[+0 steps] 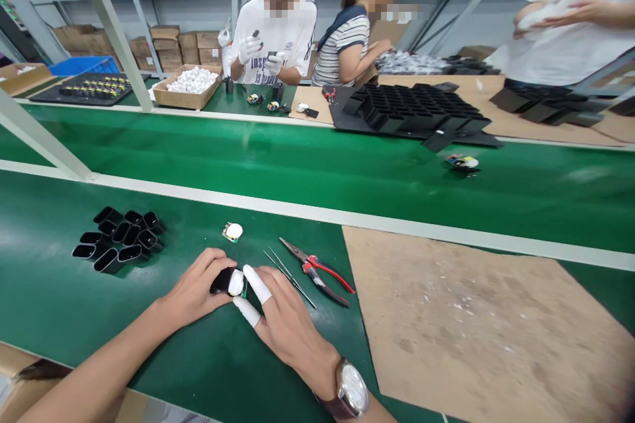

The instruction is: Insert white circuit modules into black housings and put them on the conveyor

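Note:
My left hand (193,287) is wrapped round a small black oval casing (221,280) lying on its side just above the green table. At the casing's right end, a circuit board with a white pad (237,283) sits in or against the mouth; how deep, I cannot tell. My right hand (288,320), with white finger cots on thumb and index finger, pinches this board from the right. Beyond my hands lies another circuit board with a white round top (233,232). Metal tweezers (292,279) and red-and-black long-nose pliers (317,271) rest right of them.
Several black casings (131,235) stand grouped at the left. A worn cardboard sheet (476,324) covers the right side. Past a pale rail (278,210) runs a green conveyor belt (238,152) carrying one board assembly (462,163). Co-workers (275,33) are on the far side.

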Demonstrator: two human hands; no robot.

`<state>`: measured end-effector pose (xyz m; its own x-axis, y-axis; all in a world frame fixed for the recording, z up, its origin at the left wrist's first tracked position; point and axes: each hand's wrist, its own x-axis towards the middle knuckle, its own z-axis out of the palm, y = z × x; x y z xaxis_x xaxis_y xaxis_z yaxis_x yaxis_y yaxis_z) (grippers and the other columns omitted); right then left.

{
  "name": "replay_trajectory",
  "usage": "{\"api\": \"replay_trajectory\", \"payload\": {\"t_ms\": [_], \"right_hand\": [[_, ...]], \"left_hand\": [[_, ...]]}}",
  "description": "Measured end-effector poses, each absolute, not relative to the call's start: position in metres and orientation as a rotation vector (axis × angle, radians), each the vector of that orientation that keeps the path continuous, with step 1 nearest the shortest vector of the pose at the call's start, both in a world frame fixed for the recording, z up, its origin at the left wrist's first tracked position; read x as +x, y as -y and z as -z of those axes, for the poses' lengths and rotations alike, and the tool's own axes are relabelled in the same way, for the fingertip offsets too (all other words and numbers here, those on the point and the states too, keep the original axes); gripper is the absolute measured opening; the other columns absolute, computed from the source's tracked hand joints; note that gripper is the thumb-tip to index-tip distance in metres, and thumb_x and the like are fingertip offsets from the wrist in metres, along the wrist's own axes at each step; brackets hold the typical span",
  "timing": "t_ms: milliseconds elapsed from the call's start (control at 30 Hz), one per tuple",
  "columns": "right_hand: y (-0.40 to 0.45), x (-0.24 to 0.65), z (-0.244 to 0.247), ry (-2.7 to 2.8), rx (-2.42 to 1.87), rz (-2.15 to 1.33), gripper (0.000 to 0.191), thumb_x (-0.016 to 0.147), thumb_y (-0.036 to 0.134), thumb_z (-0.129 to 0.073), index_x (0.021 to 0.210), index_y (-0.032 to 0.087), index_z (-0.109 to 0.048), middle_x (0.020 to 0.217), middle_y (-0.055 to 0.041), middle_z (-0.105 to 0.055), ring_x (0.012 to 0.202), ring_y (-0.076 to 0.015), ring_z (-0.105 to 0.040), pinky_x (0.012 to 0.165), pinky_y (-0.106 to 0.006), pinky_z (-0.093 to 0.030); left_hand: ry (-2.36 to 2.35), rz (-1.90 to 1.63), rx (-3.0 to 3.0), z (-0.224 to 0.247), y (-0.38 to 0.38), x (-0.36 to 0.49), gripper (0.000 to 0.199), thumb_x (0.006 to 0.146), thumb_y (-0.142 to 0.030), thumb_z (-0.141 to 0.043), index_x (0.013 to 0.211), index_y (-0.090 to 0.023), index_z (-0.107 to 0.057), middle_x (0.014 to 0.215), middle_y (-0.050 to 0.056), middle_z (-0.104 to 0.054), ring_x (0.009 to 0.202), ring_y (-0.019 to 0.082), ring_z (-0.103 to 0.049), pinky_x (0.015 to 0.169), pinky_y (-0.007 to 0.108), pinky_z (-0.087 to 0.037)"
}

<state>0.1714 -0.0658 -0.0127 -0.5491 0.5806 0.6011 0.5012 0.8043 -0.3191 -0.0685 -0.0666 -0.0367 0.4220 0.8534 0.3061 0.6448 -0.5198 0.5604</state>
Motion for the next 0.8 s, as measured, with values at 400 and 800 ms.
{"api": "replay_trajectory", "payload": {"t_ms": [400,800], "right_hand": [[0.0652,0.1755,0.0084,2.247,-0.797,-0.148,0.059,0.107,0.015,-0.047,0.163,0.011,-0.027,0.12,-0.0178,-0.069,0.111,-0.0311,-0.066,0.092,-0.049,-0.064],[0.0652,0.1723,0.012,2.241,-0.812,-0.178,0.056,0.109,0.018,-0.047,0.162,0.014,-0.03,0.119,-0.0166,-0.07,0.109,-0.0307,-0.067,0.089,-0.048,-0.064]], "left_hand": [[-1.295,-0.838,2.301,0.0355,0.0653,-0.0679,0.043,0.099,-0.034,-0.072,0.137,-0.025,-0.055,0.124,0.01,-0.057,0.116,0.027,-0.064,0.097,0.04,-0.059],[-1.273,-0.846,2.331,0.0358,0.0661,-0.066,0.046,0.097,-0.025,-0.072,0.138,-0.026,-0.052,0.124,0.01,-0.057,0.113,0.026,-0.065,0.096,0.041,-0.06]]}}
